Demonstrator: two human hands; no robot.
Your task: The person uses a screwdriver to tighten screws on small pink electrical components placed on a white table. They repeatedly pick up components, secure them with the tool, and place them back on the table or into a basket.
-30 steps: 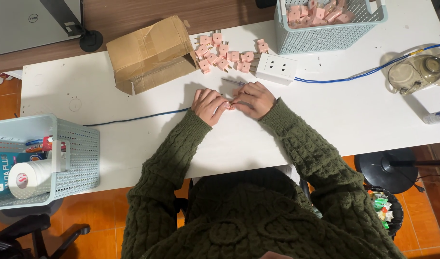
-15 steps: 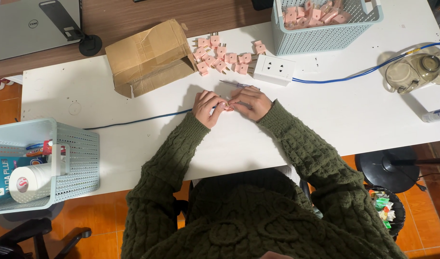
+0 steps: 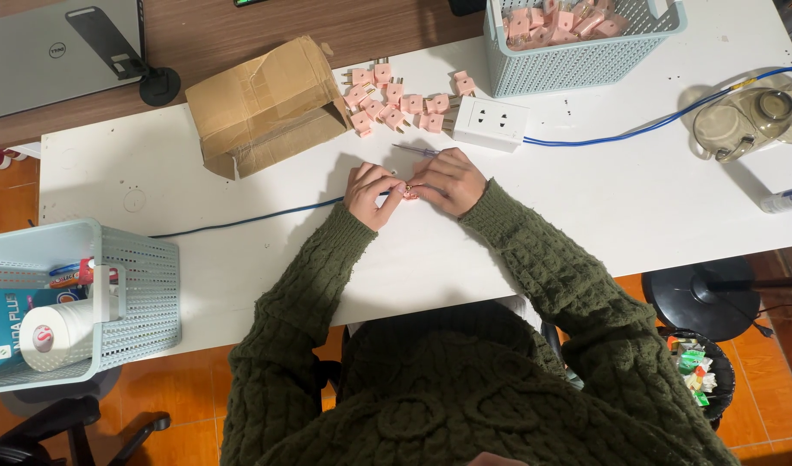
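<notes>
Pinched together at worktop [image 3: 586, 216] centre: left hand [image 3: 372, 192] and right hand [image 3: 450, 179], fingers closed round one small pink plug [image 3: 408, 190], steadied for close work; spare plugs [image 3: 396, 99] heaped at twelve o'clock.

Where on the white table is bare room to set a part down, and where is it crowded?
Free: the white table right of the right hand, below the blue cable; also between the cardboard box and the left basket. Crowded: the pink plugs, power strip and far basket beyond the left hand.
</notes>
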